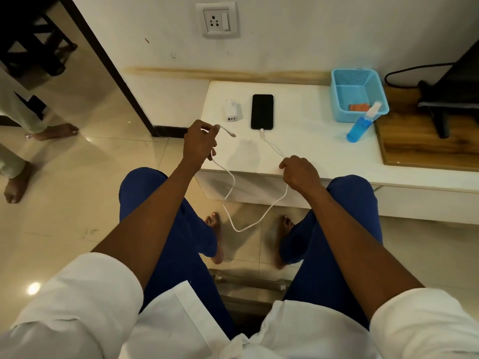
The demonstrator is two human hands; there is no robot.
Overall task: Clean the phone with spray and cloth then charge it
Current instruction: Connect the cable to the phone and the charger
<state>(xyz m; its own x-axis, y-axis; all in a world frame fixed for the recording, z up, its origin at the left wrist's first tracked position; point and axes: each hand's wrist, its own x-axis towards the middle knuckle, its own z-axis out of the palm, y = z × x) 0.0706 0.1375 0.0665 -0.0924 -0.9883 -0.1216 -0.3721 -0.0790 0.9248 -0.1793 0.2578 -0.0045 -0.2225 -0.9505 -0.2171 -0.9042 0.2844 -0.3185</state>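
Note:
A black phone [262, 111] lies face up on the low white table [311, 151], with one end of a white charging cable [255, 221] plugged into its near edge. My left hand [200, 139] pinches the cable's free plug end just left of the phone. My right hand [300, 173] grips the cable near the table's front edge, and the slack hangs in a loop between my knees. A white charger adapter [233, 111] lies left of the phone. A blue spray bottle [361, 125] lies tilted against a light blue basket [337, 99], which holds an orange cloth [359, 107].
A wall socket [216, 19] sits on the white wall above the table. A dark monitor stand [438, 110] and black cord occupy the wooden board at right. Another person's bare feet [54, 132] stand on the tiled floor at left. A metal stool frame shows beneath me.

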